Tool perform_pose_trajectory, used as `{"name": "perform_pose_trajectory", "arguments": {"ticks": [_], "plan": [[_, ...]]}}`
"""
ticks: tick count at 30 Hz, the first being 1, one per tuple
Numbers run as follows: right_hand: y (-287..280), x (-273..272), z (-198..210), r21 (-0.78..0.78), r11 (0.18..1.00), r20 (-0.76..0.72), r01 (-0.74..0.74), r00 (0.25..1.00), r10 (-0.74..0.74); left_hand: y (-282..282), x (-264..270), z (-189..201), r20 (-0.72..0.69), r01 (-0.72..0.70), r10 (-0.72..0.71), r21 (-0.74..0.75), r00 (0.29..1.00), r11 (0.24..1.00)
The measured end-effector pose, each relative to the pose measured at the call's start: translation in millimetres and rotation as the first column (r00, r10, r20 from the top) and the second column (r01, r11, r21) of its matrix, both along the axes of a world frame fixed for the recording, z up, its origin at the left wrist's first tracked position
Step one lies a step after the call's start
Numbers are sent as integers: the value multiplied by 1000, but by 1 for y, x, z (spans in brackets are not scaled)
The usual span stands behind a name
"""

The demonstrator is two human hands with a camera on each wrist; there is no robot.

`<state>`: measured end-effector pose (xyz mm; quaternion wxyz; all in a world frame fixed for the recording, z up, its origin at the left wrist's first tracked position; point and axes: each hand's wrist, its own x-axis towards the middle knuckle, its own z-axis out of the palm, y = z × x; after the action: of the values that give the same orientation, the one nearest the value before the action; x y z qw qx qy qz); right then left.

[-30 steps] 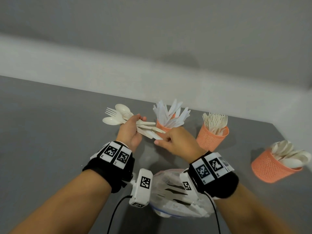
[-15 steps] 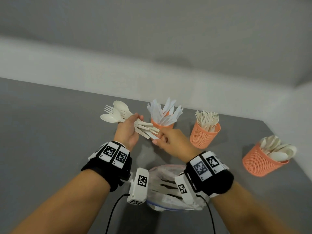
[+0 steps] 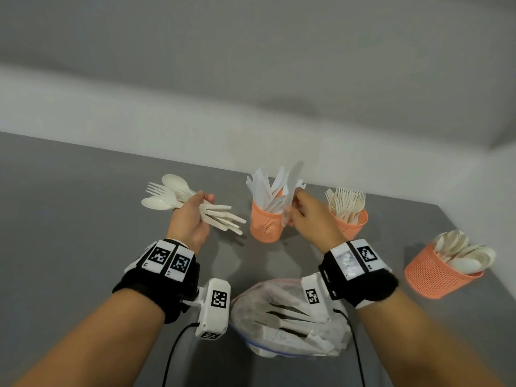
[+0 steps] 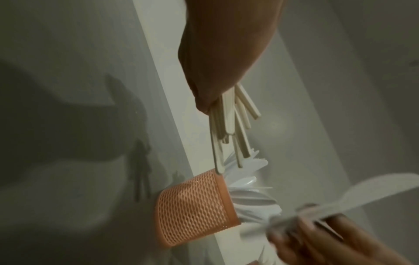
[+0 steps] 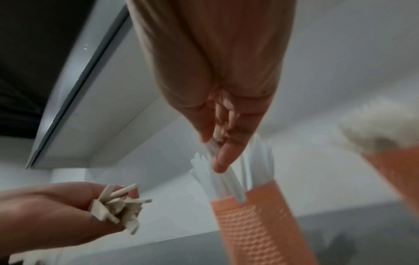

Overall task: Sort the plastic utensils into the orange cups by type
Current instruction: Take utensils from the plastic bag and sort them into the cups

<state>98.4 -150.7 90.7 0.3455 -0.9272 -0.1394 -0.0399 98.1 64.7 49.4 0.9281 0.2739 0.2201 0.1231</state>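
My left hand [image 3: 192, 216] grips a bundle of cream utensils [image 3: 178, 195], spoons and a fork, handles fanning right [image 4: 231, 129]. My right hand [image 3: 303, 216] pinches a white knife [image 3: 292, 188] and holds it upright just beside the orange knife cup [image 3: 265, 224], blade up. The knife [image 4: 362, 193] looks blurred in the left wrist view. That cup [image 5: 247, 220] is packed with white knives. Further right stand the fork cup [image 3: 353, 224] and the spoon cup [image 3: 435, 277].
A clear plastic bag [image 3: 282, 319] with more utensils lies on the grey table [image 3: 69, 219] between my forearms. A white wall runs behind the cups. The table edge is just right of the spoon cup.
My right hand pulled a white knife out of the left hand's bundle and carried it right and up beside the knife cup. The left hand stayed put with the rest.
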Motion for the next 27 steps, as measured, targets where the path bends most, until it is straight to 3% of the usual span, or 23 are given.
{"name": "perform_pose_trajectory", "arguments": {"ticks": [5,8,13,16,20,24,27], "plan": [[27,18,-5,164,965,25,203,978,-209,-15,-18,9,92,189,-202,129,975,973],[35,33,-22,39,973,-38,227,974,-225,-22,-26,9,159,324,-363,226,918,919],[40,38,-33,-94,976,-135,194,969,-206,-25,-35,17,159,431,-493,311,855,847],[38,26,-15,-53,978,7,201,980,-201,-25,-37,23,150,462,-537,355,830,813],[36,2,9,193,966,322,171,919,-227,-35,-37,28,141,494,-575,373,806,785],[37,-22,33,225,974,428,-8,899,-91,-48,-38,30,136,498,-592,412,794,763],[40,-33,33,107,986,276,-125,957,91,-58,-43,34,145,504,-636,488,758,712]]}}
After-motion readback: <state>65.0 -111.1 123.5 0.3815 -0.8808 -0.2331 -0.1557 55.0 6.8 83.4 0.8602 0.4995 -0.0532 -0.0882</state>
